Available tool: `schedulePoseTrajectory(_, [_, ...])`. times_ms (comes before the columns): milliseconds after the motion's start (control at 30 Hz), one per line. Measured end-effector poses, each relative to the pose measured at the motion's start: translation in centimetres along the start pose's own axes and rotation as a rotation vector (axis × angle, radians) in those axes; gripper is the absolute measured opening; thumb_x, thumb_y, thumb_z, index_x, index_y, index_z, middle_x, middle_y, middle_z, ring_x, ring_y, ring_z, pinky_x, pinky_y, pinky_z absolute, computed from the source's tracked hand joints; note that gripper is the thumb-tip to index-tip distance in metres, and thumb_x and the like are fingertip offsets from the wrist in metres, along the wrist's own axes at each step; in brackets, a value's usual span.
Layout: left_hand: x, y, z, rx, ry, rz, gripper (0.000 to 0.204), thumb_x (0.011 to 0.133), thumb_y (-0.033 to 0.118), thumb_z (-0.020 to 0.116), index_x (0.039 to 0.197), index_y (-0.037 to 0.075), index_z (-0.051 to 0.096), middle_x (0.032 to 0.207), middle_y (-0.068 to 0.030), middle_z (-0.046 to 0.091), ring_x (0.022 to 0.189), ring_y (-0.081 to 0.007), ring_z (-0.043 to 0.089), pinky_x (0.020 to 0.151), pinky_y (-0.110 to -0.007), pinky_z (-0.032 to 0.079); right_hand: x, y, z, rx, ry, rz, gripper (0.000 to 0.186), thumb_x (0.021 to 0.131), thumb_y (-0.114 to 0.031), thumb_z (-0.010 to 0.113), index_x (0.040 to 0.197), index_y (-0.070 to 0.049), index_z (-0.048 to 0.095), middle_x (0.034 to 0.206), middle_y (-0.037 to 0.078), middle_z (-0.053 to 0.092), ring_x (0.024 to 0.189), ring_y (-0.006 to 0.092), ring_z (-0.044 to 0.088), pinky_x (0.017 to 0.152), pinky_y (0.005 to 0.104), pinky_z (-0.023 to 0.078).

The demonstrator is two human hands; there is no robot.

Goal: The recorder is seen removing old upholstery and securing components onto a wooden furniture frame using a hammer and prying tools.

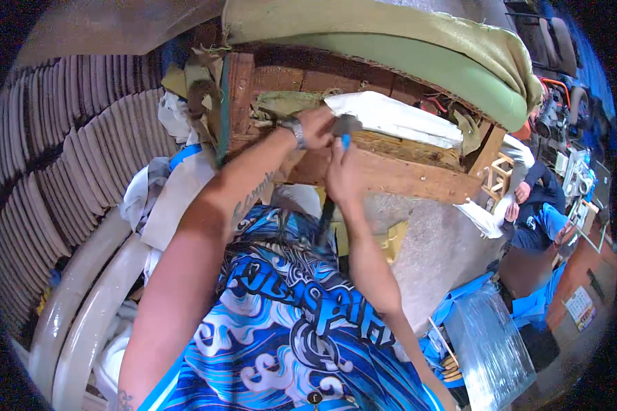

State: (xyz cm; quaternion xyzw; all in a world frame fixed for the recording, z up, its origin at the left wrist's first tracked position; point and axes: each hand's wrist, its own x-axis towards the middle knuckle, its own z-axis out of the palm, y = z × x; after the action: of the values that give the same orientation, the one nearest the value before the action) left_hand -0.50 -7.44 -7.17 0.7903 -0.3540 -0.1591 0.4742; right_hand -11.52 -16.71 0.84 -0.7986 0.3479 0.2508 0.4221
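Observation:
My left hand (313,127) is at the wooden furniture frame (418,183), beside the white padding (395,116) along its inner ledge. Its fingers are bent, their tips partly hidden behind a hammer-like tool (347,126) with a dark head and some blue below it, so what they grip is unclear. Just right of it, my right hand (341,175) is closed round that tool, whose dark handle hangs below the fist. Pale and green fabric (459,85) covers the frame's far side, and exposed chipboard runs under the padding.
Folded grey padded material (89,123) is piled at left above glossy curved pieces (96,294). At right, another person (541,192) bends with hands on white material. A plastic-wrapped bundle (487,349) lies lower right, near machinery (562,103) higher up and a wooden surface (583,274).

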Motion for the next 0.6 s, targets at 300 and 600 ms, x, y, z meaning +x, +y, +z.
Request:
schedulePoseTrajectory(300, [0.6,0.1,0.4,0.335,-0.401,-0.248,0.019,0.069,0.023,0.057,0.079,0.008,0.065,0.077,-0.0184,0.064,0.075,-0.0372,0.062,0.068,-0.046,0.051,0.9,2.3,0.3,0.350,0.142,-0.033,0.051,0.099,-0.040,0.028,0.108,0.004,0.052,0.101,0.031,0.055,0.097,0.0441,0.053,0.084,0.0470,0.040])
schedulePoseTrajectory(600, [1.2,-1.8,2.0,0.321,-0.494,-0.193,0.021,0.071,0.021,0.058,0.087,0.009,0.065,0.081,-0.0190,0.065,0.077,-0.0356,0.064,0.071,-0.047,0.051,2.5,4.6,2.1,0.283,0.052,0.130,0.050,0.098,-0.040,0.034,0.091,0.007,0.051,0.083,0.030,0.057,0.079,0.0435,0.056,0.071,0.0469,0.043])
